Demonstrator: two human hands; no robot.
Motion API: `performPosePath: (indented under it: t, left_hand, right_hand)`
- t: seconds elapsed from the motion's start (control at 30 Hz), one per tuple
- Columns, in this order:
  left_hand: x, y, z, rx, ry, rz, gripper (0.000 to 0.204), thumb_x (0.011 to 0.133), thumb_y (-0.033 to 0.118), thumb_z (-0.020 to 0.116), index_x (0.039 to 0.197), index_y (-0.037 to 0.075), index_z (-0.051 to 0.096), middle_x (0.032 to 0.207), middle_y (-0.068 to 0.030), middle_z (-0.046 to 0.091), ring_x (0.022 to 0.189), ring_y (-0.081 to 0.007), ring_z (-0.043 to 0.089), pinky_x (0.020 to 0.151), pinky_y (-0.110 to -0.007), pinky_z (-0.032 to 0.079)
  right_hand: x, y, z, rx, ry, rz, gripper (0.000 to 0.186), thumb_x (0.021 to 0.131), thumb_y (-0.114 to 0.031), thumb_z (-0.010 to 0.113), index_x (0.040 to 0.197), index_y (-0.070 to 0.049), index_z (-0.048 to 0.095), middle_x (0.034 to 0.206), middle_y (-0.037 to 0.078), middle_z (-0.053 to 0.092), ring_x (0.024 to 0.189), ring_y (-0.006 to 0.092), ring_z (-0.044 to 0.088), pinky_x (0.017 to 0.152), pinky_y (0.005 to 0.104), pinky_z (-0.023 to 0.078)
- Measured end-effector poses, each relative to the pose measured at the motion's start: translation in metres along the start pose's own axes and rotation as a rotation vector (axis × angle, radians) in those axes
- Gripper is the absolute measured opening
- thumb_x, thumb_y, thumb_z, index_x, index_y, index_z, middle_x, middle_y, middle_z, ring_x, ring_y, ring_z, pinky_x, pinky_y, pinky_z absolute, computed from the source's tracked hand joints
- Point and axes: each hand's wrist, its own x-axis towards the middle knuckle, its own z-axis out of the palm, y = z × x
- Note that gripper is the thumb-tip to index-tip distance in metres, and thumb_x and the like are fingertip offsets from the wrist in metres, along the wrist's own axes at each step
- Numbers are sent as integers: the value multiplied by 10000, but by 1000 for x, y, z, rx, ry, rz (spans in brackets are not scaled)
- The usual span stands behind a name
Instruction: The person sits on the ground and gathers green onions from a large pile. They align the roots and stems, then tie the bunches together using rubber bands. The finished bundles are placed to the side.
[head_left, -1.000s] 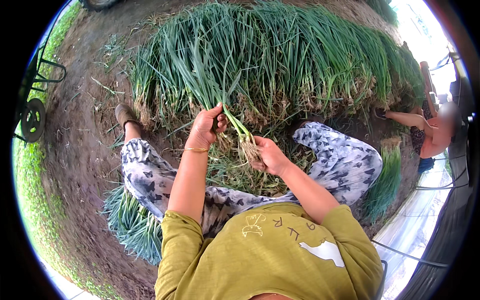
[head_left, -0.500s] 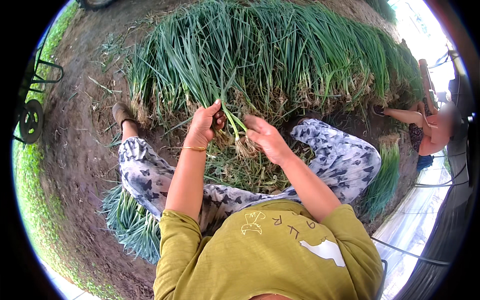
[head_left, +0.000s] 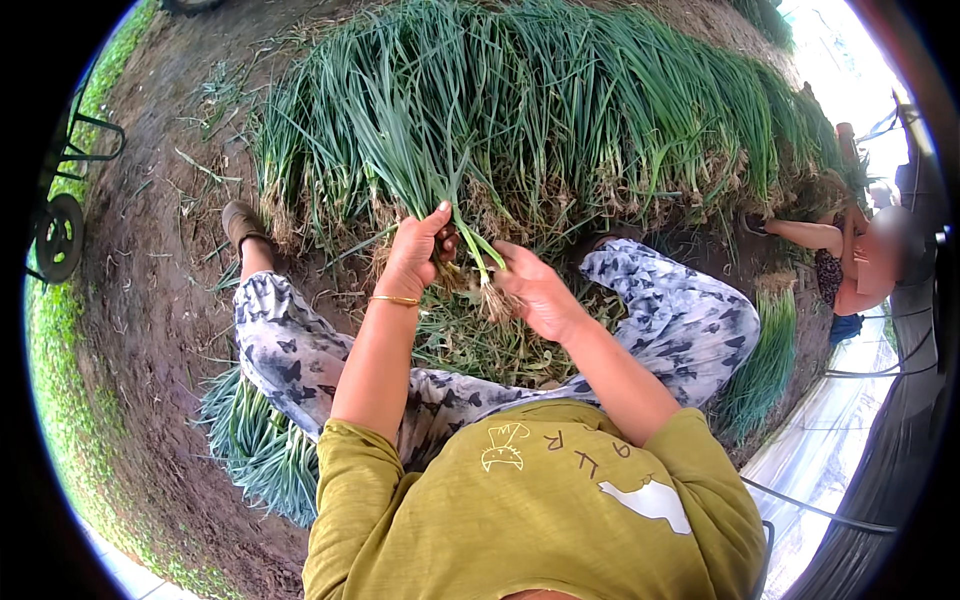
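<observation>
My left hand [head_left: 414,256], with a bracelet at the wrist, is closed around a bunch of long green onions [head_left: 421,178], leaves pointing away from me. Two pale stalks angle down to the right, ending in dry, straggly roots [head_left: 496,299]. Beside those roots, my right hand [head_left: 538,293] has curled fingers on the lower part of these stalks. Loose leaves and peelings [head_left: 470,340] lie beneath both hands, between my legs.
A long pile of green onions [head_left: 590,100] spans the ground ahead. Bundles lie at lower left [head_left: 255,450] and right [head_left: 765,365]. A co-worker [head_left: 860,275] sits at far right beside plastic sheeting [head_left: 800,470]. A wheeled metal frame [head_left: 62,238] stands at far left.
My right hand has risen slightly from the root tips along the stalks, while my left keeps its hold. At far right, a leafy bunch now shows by the co-worker's hands.
</observation>
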Motion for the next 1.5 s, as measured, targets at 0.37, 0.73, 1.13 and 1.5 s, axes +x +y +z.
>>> performPosePath:
  t: [0.37, 0.73, 1.13, 1.5]
  left_hand:
    - [-21, 16, 6, -100, 301, -25, 190, 930, 171, 518, 831, 14, 477, 632, -101, 563, 566, -230, 608, 515, -340, 540]
    - [-62, 103, -29, -666, -635, 451, 243, 933, 78, 484, 1170, 31, 464, 808, -21, 445, 694, -113, 449, 640, -259, 448]
    - [-19, -16, -2, -171, 186, -115, 149, 829, 133, 672, 895, 10, 619, 650, -21, 544, 557, -129, 511, 453, -276, 422]
    - [-29, -34, 7, 218, 195, 32, 144, 743, 103, 746, 797, 51, 624, 657, -26, 582, 544, -131, 523, 428, -262, 374]
  right_hand:
    - [-4, 49, 9, -766, -147, -13, 230, 936, -257, 530, 856, -43, 557, 628, 23, 512, 600, 105, 493, 563, 291, 424]
    - [127, 23, -86, -1639, 489, -264, 383, 858, -203, 579, 1171, 0, 492, 1073, 169, 590, 1037, 354, 532, 899, 444, 413]
    - [54, 14, -33, -153, 162, 34, 138, 857, -119, 638, 912, 7, 622, 766, 67, 641, 665, 148, 617, 629, 259, 496]
    - [27, 27, -5, -1049, 306, -310, 295, 833, -233, 673, 786, 53, 616, 640, 86, 607, 601, 145, 587, 556, 322, 454]
